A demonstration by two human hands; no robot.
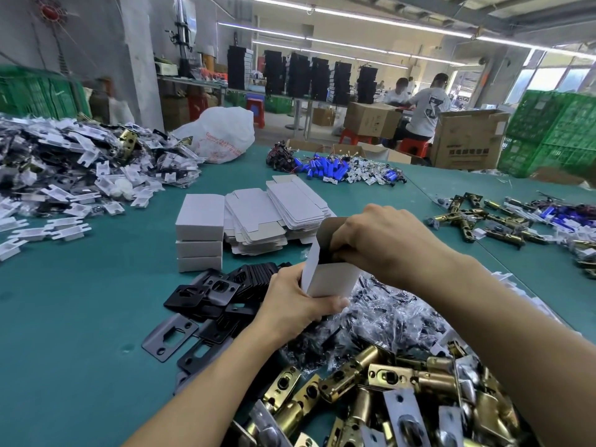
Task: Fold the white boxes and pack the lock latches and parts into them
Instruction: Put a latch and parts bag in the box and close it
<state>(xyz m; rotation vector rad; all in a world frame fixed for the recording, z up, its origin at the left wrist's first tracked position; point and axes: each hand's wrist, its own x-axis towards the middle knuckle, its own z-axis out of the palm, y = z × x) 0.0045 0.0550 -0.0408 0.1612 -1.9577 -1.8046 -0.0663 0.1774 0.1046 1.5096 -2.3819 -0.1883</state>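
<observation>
Tabletop (pixel 80 301) in green matting runs the width of the room's near side, crowded on every edge. A big heap of white plastic pieces (pixel 80 169) fills the far left. Close in on the right lies a pile of brass latches (pixel 387 391), and just beyond it a mound of small clear bags (pixel 387 317) that reaches right up under the person's forearms. Black plates (pixel 219 298) fan out to the left of those bags, some overlapping. Behind them sit flat box blanks (pixel 274 214) in a slumped stack, touching a neat stack of three folded boxes (pixel 200 227). Blue batteries (pixel 325 167) are scattered farther back.

Held above the bags and plates, upright and slightly tilted, is the white box (pixel 332 275). The left hand (pixel 296 304) grips its lower end, thumb across the front. The right hand (pixel 380 240) has its fingers curled over the open top, where something dark shows inside; its thumb is hidden.
</observation>
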